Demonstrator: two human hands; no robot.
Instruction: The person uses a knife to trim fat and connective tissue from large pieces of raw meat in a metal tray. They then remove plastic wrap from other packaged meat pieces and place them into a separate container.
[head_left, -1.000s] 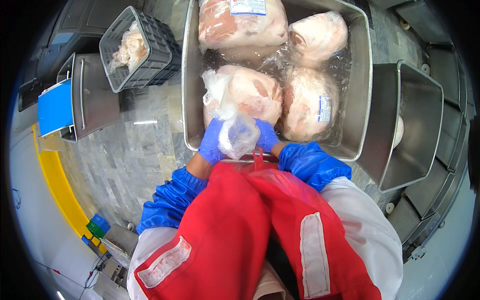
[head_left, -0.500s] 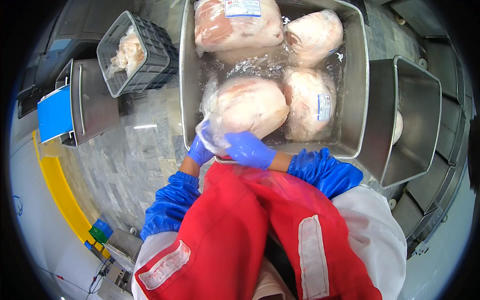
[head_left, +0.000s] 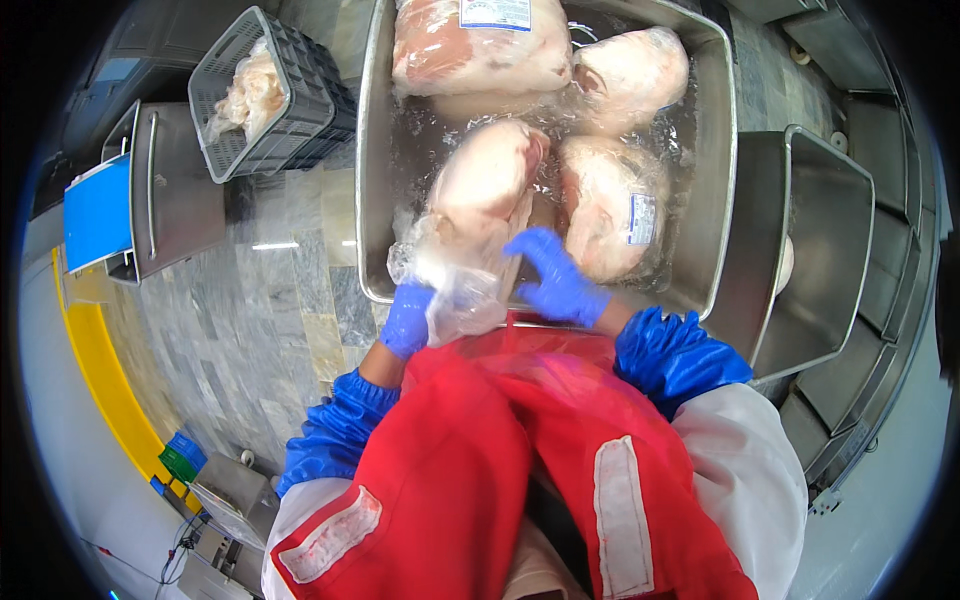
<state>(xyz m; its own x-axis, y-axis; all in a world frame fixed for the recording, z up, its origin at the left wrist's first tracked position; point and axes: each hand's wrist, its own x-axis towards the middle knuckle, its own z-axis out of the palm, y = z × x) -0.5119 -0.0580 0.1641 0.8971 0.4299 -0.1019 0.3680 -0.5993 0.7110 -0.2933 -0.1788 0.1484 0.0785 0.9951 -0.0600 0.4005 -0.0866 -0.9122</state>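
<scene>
My left hand point(head_left: 407, 318), in a blue glove, is closed on the gathered clear plastic bag point(head_left: 465, 292) at the near edge of a steel tub point(head_left: 702, 215). Pale raw meat point(head_left: 487, 172) lies in the tub, its upper end bare and its lower end within the bag. My right hand point(head_left: 562, 282), also gloved, has its fingers spread just right of the bag and seems to hold nothing. Beside it sits a wrapped piece of meat point(head_left: 608, 200) with a label. Farther back are a large wrapped cut point(head_left: 480, 58) and another wrapped piece point(head_left: 632, 78).
Shallow water surrounds the meat in the tub. A grey plastic crate point(head_left: 322, 105) with crumpled plastic bags point(head_left: 250, 95) stands at the left. Beyond it is a steel cart point(head_left: 180, 190) with a blue panel point(head_left: 98, 215). Another steel tub point(head_left: 825, 240) stands close on the right.
The near meat has turned from lying crosswise to pointing away from me, and its far end has come out of the bag. My right hand has moved right and opened off the bag.
</scene>
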